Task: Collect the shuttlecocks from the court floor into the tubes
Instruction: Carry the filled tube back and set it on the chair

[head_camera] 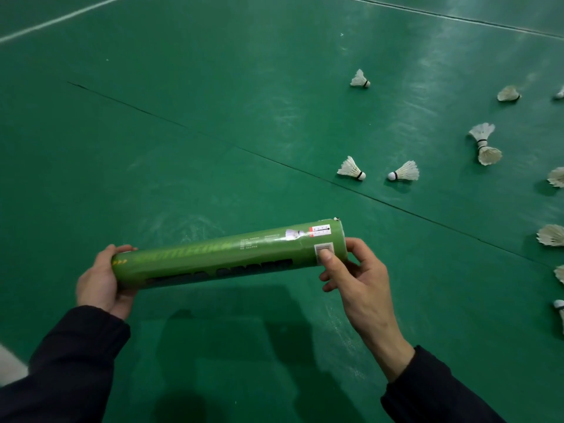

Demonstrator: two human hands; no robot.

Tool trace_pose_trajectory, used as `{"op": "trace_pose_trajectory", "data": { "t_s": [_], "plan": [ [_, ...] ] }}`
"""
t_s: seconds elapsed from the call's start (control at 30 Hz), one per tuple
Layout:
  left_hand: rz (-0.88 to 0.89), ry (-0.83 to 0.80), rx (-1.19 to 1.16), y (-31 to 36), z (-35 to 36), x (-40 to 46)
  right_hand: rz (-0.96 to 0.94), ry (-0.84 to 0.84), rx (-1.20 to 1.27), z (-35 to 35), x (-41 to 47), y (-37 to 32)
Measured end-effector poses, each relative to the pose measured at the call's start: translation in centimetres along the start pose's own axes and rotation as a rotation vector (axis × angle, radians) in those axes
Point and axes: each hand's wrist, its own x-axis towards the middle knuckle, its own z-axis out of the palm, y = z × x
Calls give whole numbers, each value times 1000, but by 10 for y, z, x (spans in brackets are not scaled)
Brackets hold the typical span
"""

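I hold a green shuttlecock tube [225, 254] almost level in front of me, its right end a little higher. My left hand [99, 282] cups its left end, fingers curled round it. My right hand [355, 276] grips the right end, thumb pressed on a white label. Several white feather shuttlecocks lie on the green court floor to the right: one [351, 168] and another [404, 172] nearest beyond the tube, a nested pair [485, 143], and one farther off [360, 79]. Whether the tube ends are capped is not visible.
More shuttlecocks lie along the right edge [551, 235], some cut off by the frame. A dark seam [274, 160] crosses the floor mat diagonally. A white court line [61, 18] runs at the top left. My shadow falls on the floor below the tube.
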Motion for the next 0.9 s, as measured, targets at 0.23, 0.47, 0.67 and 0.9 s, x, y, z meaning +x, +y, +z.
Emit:
{"op": "trace_pose_trajectory", "data": {
  "t_s": [0.23, 0.47, 0.67, 0.9],
  "plan": [
    [-56, 22, -14, -6, 2, -1, 157, -106, 87, -9, 4, -1],
    [-119, -45, -270, -7, 25, -28, 201, 59, 208, -13, 10, 5],
    [-247, -215, -534, -24, 55, -60, 275, 173, 356, -14, 4, 23],
    [-451, -461, -185, -64, 103, -111, 436, 140, 430, -8, -8, 44]
  ]
}}
